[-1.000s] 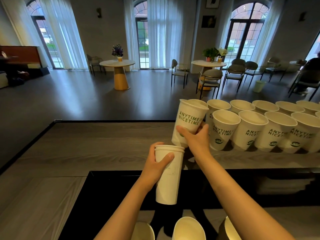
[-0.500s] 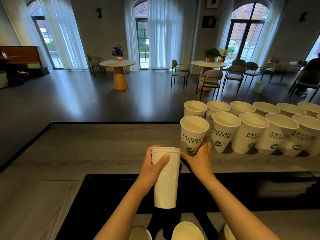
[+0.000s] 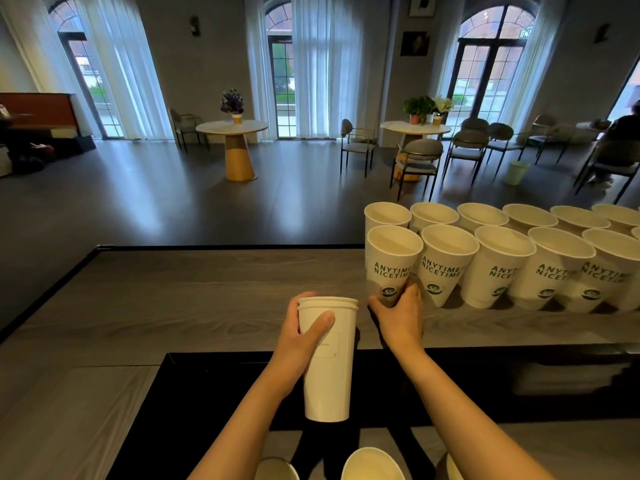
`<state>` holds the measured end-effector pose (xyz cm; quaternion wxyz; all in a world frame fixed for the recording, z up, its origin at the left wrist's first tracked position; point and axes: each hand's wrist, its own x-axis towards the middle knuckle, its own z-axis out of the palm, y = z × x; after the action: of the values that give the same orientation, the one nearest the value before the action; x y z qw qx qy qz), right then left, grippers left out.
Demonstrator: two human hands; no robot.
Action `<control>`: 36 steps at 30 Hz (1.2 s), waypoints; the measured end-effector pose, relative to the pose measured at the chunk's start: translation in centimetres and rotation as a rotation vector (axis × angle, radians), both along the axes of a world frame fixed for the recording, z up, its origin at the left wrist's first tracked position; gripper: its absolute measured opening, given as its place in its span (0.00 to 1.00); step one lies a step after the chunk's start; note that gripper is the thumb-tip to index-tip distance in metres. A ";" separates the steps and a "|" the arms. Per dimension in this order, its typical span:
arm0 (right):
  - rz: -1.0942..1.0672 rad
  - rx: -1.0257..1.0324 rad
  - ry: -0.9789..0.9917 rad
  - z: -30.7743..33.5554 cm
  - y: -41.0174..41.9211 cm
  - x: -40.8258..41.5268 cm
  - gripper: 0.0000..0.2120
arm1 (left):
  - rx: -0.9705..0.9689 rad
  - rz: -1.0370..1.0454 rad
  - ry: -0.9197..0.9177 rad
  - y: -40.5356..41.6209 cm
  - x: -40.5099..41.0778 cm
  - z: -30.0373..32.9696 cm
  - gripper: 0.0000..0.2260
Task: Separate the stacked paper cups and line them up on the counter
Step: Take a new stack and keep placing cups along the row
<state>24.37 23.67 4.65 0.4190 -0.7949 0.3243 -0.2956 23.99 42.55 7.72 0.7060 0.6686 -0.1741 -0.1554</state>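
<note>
So the left hand (image 3: 298, 336) had its fingers and thumb wrapped around the stack of paper cups (image 3: 328, 358), held upright over the dark strip at the near edge of the counter (image 3: 173, 289). You could see at least two rims nested at the top of the stack. The right hand (image 3: 398, 317) was curled around the base of a single printed cup (image 3: 393, 263), which sat at the left end of the front row of cups (image 3: 502, 268) on the counter, rim touching its neighbour. Couldn't tell if its bottom was fully down, the fingers hid it. A back row of cups (image 3: 481, 214) stood just behind the front one. A few more cup rims (image 3: 372, 464) poked into view at the very bottom.
</note>
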 end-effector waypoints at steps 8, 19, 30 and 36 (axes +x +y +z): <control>-0.026 -0.012 0.010 0.2 0.1 0.0 0.29 | 0.035 0.031 0.018 -0.1 0.0 -0.2 0.25; -0.023 0.124 -0.082 0.4 0.7 -2.0 0.32 | 0.094 0.040 0.091 0.1 0.0 0.0 0.29; 0.796 0.446 -0.080 7.8 4.6 -6.3 0.09 | 0.147 0.045 0.015 2.3 -1.1 1.8 0.17; 0.911 0.387 -0.003 8.7 7.5 -6.1 0.06 | 0.156 0.018 -0.027 6.4 -1.1 2.8 0.20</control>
<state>18.23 31.13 13.40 0.6460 -0.7631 -0.0077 -0.0178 22.89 48.91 10.47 0.6508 0.7251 -0.1650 -0.1534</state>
